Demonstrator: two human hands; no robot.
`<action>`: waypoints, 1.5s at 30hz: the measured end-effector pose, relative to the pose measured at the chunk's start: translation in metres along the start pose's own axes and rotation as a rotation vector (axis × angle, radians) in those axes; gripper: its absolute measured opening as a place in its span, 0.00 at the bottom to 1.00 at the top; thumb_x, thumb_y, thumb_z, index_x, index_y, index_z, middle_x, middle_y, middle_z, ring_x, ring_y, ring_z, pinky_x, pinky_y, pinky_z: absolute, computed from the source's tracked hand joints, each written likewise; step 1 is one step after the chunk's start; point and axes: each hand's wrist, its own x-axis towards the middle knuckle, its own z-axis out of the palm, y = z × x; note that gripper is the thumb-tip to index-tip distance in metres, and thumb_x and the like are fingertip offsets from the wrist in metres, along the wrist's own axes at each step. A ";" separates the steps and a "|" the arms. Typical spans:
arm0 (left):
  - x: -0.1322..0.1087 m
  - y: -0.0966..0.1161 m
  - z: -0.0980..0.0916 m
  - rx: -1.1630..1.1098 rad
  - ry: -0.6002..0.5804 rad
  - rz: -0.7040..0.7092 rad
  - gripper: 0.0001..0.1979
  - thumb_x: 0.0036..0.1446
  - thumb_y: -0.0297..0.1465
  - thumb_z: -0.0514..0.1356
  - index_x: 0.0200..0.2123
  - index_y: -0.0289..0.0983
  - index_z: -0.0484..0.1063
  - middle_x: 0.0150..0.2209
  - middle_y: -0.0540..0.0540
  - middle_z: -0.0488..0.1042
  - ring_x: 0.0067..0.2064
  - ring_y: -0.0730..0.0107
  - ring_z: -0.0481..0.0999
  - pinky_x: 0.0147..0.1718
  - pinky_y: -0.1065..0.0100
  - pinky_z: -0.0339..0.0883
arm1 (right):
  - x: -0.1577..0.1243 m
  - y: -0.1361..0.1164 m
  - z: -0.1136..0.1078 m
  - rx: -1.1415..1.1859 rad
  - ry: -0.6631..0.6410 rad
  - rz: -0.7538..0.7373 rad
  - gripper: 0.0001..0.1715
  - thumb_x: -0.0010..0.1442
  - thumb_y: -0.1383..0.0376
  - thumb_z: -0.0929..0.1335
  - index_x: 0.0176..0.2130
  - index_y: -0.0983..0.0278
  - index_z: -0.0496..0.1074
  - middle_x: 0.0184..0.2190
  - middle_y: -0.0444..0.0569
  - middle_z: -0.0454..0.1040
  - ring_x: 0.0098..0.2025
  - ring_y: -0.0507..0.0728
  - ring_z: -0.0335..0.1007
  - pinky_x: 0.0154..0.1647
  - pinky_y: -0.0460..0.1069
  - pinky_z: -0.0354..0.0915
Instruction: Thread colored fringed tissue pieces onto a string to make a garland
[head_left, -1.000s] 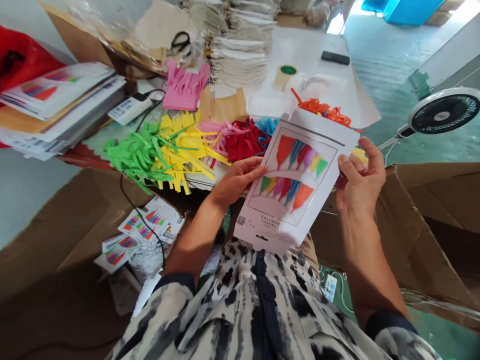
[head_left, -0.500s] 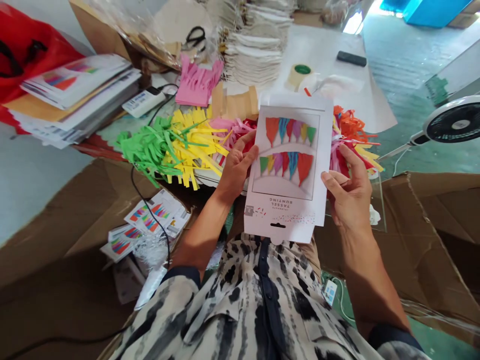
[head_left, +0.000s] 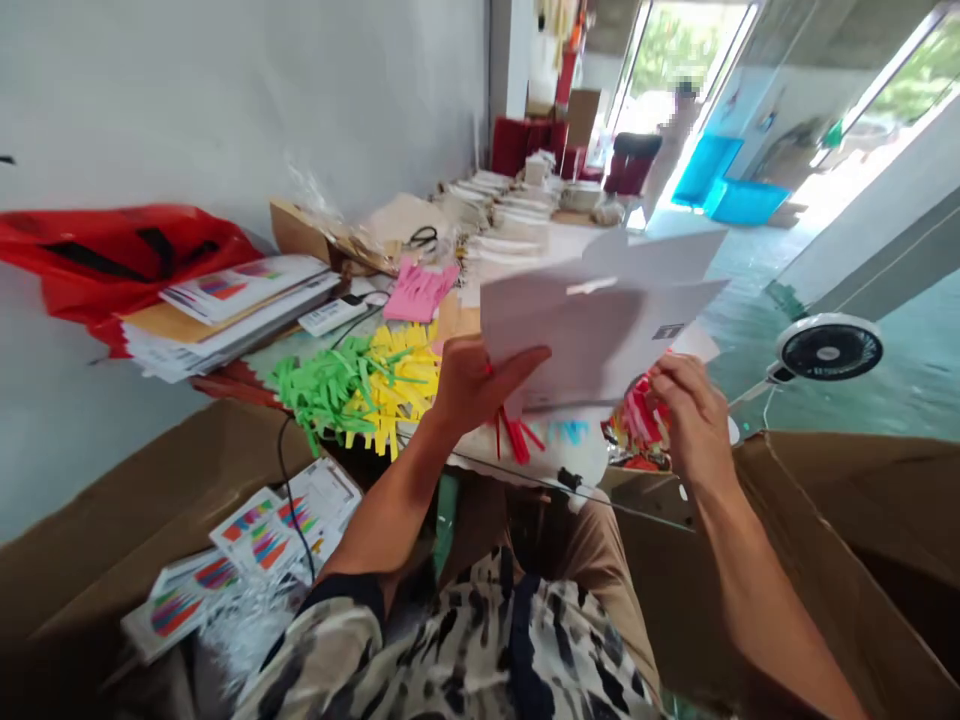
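Left grip [head_left: 474, 385]: 1 white card [head_left: 600, 340]

I cannot read any word or number here. The white card [head_left: 592, 340] that my left hand [head_left: 472, 385] holds up turns its plain back to me. It carries only one small dark square mark, too blurred to read. The printed cards [head_left: 255, 530] low at my left show colour pictures, but their print is too small. The label on the white device [head_left: 330, 315] is not legible either.
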 end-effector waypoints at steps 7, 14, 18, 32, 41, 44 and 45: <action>0.016 0.033 0.004 -0.341 -0.070 -0.286 0.17 0.56 0.44 0.75 0.43 0.40 0.84 0.38 0.46 0.85 0.35 0.65 0.82 0.31 0.66 0.78 | -0.002 -0.037 -0.015 -0.270 -0.030 -0.294 0.17 0.70 0.58 0.71 0.29 0.58 0.70 0.33 0.44 0.68 0.39 0.57 0.67 0.42 0.54 0.65; -0.024 0.009 0.020 -0.439 -0.190 -0.529 0.19 0.55 0.43 0.76 0.46 0.40 0.84 0.40 0.43 0.86 0.36 0.60 0.85 0.32 0.65 0.80 | -0.025 -0.048 -0.017 -0.647 0.236 -0.631 0.19 0.69 0.64 0.72 0.58 0.54 0.75 0.50 0.53 0.78 0.56 0.65 0.72 0.56 0.61 0.67; -0.034 0.013 0.029 -0.418 -0.250 -0.513 0.19 0.56 0.45 0.75 0.45 0.39 0.84 0.39 0.43 0.86 0.35 0.62 0.83 0.33 0.65 0.79 | -0.019 -0.055 -0.010 -0.782 0.135 -0.672 0.17 0.70 0.62 0.72 0.58 0.55 0.75 0.50 0.52 0.80 0.53 0.65 0.74 0.54 0.61 0.65; -0.014 -0.004 0.026 -0.252 -0.459 -0.460 0.20 0.54 0.44 0.76 0.45 0.37 0.84 0.40 0.43 0.85 0.37 0.63 0.83 0.33 0.66 0.77 | -0.001 -0.061 -0.037 -0.437 -0.431 -0.076 0.11 0.66 0.54 0.73 0.36 0.57 0.75 0.37 0.44 0.77 0.39 0.57 0.69 0.43 0.53 0.61; -0.017 -0.016 0.030 -0.236 -0.457 -0.447 0.19 0.56 0.44 0.75 0.45 0.39 0.84 0.40 0.42 0.85 0.36 0.63 0.83 0.30 0.66 0.76 | -0.005 -0.035 -0.031 -0.419 -0.402 0.076 0.17 0.61 0.51 0.75 0.34 0.58 0.70 0.37 0.44 0.75 0.39 0.57 0.66 0.40 0.52 0.60; -0.020 -0.017 0.031 -0.205 -0.442 -0.435 0.19 0.56 0.44 0.74 0.45 0.39 0.84 0.40 0.42 0.85 0.36 0.62 0.83 0.30 0.66 0.75 | -0.004 -0.034 -0.029 -0.442 -0.386 0.074 0.16 0.61 0.52 0.75 0.34 0.58 0.69 0.36 0.44 0.75 0.37 0.56 0.66 0.37 0.52 0.60; -0.021 -0.017 0.031 -0.193 -0.441 -0.425 0.19 0.56 0.44 0.74 0.46 0.39 0.84 0.40 0.42 0.85 0.37 0.62 0.83 0.30 0.66 0.75 | -0.003 -0.035 -0.029 -0.462 -0.386 0.061 0.16 0.61 0.52 0.75 0.34 0.58 0.69 0.36 0.44 0.75 0.37 0.56 0.66 0.37 0.52 0.60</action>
